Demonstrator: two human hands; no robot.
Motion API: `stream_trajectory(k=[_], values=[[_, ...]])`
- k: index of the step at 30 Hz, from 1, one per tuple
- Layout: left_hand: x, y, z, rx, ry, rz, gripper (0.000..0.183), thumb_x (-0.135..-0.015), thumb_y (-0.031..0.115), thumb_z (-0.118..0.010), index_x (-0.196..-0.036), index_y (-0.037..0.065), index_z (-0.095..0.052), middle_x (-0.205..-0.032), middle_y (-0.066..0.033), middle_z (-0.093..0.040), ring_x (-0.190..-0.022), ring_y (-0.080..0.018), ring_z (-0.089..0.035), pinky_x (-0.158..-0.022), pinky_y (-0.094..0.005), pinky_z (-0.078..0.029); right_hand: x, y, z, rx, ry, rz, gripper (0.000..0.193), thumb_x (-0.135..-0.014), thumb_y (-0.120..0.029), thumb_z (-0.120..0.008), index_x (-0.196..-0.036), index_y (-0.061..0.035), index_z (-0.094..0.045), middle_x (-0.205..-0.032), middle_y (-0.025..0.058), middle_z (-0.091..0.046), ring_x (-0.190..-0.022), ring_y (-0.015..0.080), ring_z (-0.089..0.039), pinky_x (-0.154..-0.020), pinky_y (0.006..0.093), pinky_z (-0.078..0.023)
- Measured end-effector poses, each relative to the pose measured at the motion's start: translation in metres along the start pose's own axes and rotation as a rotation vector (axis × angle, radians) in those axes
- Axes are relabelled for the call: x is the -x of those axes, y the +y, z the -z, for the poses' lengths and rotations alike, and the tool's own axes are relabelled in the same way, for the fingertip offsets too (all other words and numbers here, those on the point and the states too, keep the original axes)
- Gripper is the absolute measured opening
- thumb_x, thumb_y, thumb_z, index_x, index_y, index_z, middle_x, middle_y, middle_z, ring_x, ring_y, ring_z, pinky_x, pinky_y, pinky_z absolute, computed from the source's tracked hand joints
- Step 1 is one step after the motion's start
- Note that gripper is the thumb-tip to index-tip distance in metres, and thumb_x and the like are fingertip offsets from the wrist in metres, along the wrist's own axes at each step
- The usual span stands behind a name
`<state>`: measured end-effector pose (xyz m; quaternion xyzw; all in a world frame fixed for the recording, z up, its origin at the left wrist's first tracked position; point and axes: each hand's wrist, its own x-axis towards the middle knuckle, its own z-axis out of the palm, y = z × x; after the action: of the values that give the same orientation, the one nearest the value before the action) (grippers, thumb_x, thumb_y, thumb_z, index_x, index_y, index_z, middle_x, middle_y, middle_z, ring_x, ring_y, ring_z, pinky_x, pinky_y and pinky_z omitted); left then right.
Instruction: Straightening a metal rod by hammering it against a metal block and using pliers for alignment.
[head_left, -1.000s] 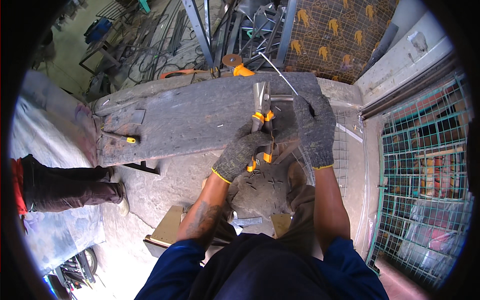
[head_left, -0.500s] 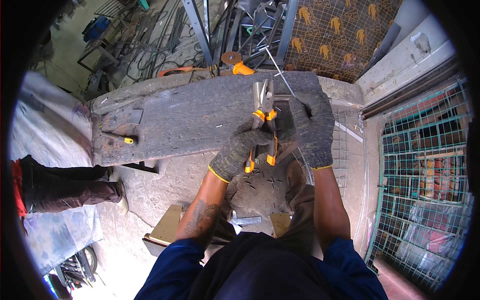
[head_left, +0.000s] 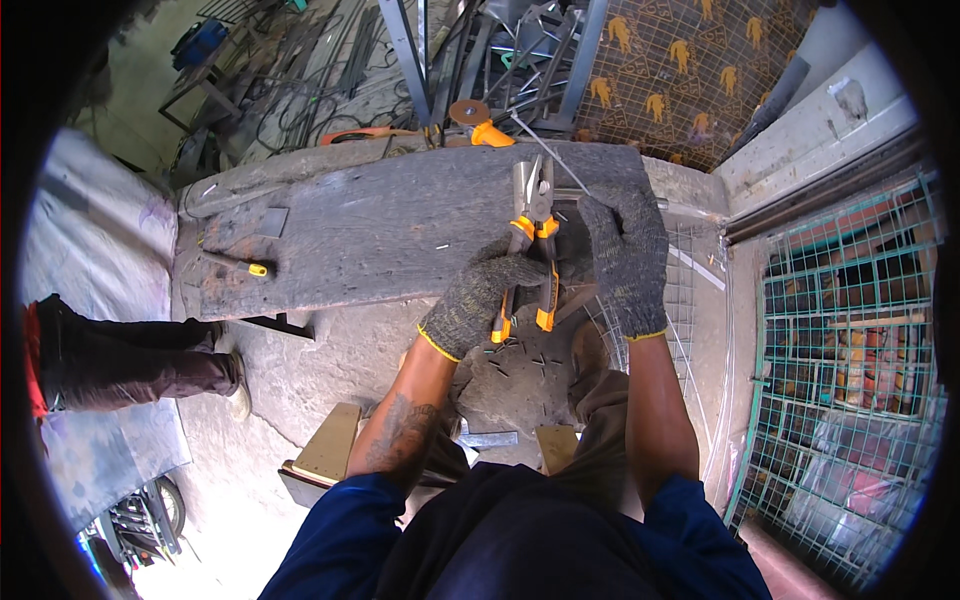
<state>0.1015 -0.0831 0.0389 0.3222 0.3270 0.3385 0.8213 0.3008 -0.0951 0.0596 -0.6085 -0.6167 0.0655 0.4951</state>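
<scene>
My left hand [head_left: 480,295], in a dark knitted glove with a yellow cuff, is closed round a pair of pliers [head_left: 538,226] with orange and black handles. The jaws point away from me, over the right part of a dark wooden plank [head_left: 370,220]. My right hand [head_left: 630,262], gloved alike, grips a thin metal rod [head_left: 553,157]. That rod slants up and to the left from the fingers, passing just beyond the jaw tips; whether it touches them I cannot tell. Its lower end is hidden by the glove.
A yellow-handled tool [head_left: 235,263] and a small metal plate [head_left: 271,221] lie on the plank's left. An orange grinder [head_left: 490,134] with a disc rests at its far edge. Metal scrap is heaped beyond. Another person's legs [head_left: 140,352] are at left, green wire mesh [head_left: 840,370] at right.
The rod's far end has swung left and lower, nearer the pliers' jaws. Both hands keep their grips, and the whole view has shifted slightly.
</scene>
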Motion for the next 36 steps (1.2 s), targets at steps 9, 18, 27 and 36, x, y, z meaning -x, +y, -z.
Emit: stream_trajectory(k=[9, 18, 27, 36], values=[[0.007, 0.002, 0.006, -0.084, -0.024, -0.046, 0.030, -0.084, 0.003, -0.065, -0.112, -0.004, -0.064, -0.102, -0.0127, -0.070, -0.094, -0.0220, -0.071, -0.090, -0.0313, -0.056, 0.002, -0.004, 0.002, -0.021, -0.066, -0.024, 0.017, -0.090, -0.013, -0.068, -0.103, -0.0036, -0.068, -0.103, 0.0190, -0.066, -0.096, 0.0378, -0.063, -0.086, 0.0450, -0.049], [0.008, 0.007, 0.006, -0.124, 0.000, -0.013, 0.025, -0.083, 0.007, -0.067, -0.107, -0.002, -0.067, -0.098, -0.0091, -0.070, -0.089, -0.0188, -0.069, -0.084, -0.0279, -0.055, 0.002, -0.005, 0.007, -0.033, -0.087, 0.015, 0.014, -0.087, -0.011, -0.071, -0.098, -0.0034, -0.066, -0.094, 0.0155, -0.065, -0.091, 0.0330, -0.062, -0.082, 0.0411, -0.048], [0.006, 0.005, 0.006, -0.190, 0.002, -0.005, 0.038, -0.084, 0.005, -0.065, -0.120, -0.007, -0.061, -0.104, -0.0148, -0.070, -0.095, -0.0246, -0.071, -0.093, -0.0348, -0.055, 0.003, -0.005, 0.010, -0.035, -0.085, 0.035, 0.012, -0.085, -0.009, -0.072, -0.095, -0.0037, -0.067, -0.090, 0.0133, -0.064, -0.085, 0.0303, -0.062, -0.077, 0.0392, -0.048], [0.002, -0.006, 0.023, -0.201, -0.064, -0.067, 0.041, -0.083, 0.005, -0.066, -0.122, -0.006, -0.060, -0.101, -0.0141, -0.070, -0.093, -0.0239, -0.071, -0.089, -0.0332, -0.056, 0.002, -0.006, 0.012, -0.030, -0.093, 0.017, 0.014, -0.084, -0.011, -0.074, -0.096, -0.0046, -0.068, -0.091, 0.0126, -0.067, -0.083, 0.0296, -0.065, -0.075, 0.0383, -0.050]])
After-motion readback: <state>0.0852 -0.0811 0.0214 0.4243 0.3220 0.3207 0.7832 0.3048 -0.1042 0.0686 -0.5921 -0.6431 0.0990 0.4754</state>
